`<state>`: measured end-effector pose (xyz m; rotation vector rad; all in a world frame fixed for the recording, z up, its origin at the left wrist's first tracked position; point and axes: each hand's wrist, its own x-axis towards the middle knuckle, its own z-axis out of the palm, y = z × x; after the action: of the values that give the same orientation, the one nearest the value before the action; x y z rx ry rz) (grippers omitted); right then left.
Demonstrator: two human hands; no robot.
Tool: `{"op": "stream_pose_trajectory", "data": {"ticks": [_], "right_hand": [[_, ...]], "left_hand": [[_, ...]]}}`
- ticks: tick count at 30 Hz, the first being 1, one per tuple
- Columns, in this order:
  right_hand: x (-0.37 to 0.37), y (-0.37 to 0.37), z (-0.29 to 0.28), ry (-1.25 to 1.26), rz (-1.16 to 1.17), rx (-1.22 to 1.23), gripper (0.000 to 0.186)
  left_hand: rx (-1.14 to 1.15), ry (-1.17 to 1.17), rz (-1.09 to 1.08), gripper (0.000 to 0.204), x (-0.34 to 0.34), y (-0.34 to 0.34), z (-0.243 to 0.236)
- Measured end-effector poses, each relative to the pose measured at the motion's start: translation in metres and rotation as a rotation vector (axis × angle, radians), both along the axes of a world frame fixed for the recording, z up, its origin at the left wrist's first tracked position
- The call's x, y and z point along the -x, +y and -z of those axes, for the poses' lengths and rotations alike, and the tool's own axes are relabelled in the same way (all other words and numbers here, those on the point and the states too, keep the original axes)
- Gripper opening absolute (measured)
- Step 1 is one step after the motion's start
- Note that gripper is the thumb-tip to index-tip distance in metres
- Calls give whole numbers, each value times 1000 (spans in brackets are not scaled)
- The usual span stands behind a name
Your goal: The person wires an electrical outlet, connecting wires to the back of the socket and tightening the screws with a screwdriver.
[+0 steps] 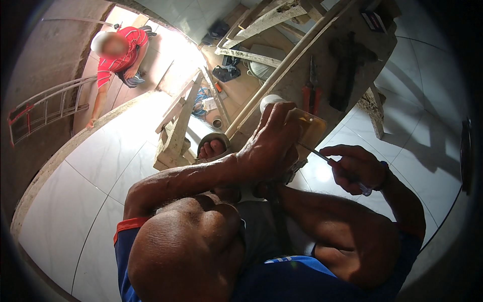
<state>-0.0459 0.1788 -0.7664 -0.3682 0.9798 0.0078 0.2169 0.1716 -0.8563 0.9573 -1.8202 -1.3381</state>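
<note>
My left hand (267, 143) is closed round a yellowish, flat rectangular piece (310, 127) at the edge of a wooden bench. A white round part (271, 100) shows just beyond my knuckles; whether the two are joined is hidden. In my right hand (356, 168) is a screwdriver (317, 153) with a clear handle. Its thin shaft points up and left, and its tip meets the piece's lower edge near my left fingers. On the bench beyond lies a red-handled tool (311, 98), apparently pliers, beside a dark, bulky tool (348, 70) in shadow.
The long wooden bench (292, 90) runs diagonally to the upper right, with a small box (373, 21) at its far end. Rough timber trestles (183, 118) stand to the left. Another person (123, 55) in a red striped shirt is beside a ladder (50, 108). White tiles (95, 171) cover the floor.
</note>
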Motion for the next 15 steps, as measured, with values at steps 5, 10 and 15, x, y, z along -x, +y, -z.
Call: {"op": "stream_pose_trajectory", "data": {"ticks": [5, 10, 15], "right_hand": [[-16, -20, -12, 214, -114, 59, 47], [-19, -31, -26, 352, -442, 288, 48], [-14, -21, -23, 355, -855, 1077, 49]], "left_hand": [[25, -51, -6, 39, 3, -1, 5], [-221, 21, 37, 43, -1, -4, 1], [-349, -20, 171, 62, -9, -1, 4]]}}
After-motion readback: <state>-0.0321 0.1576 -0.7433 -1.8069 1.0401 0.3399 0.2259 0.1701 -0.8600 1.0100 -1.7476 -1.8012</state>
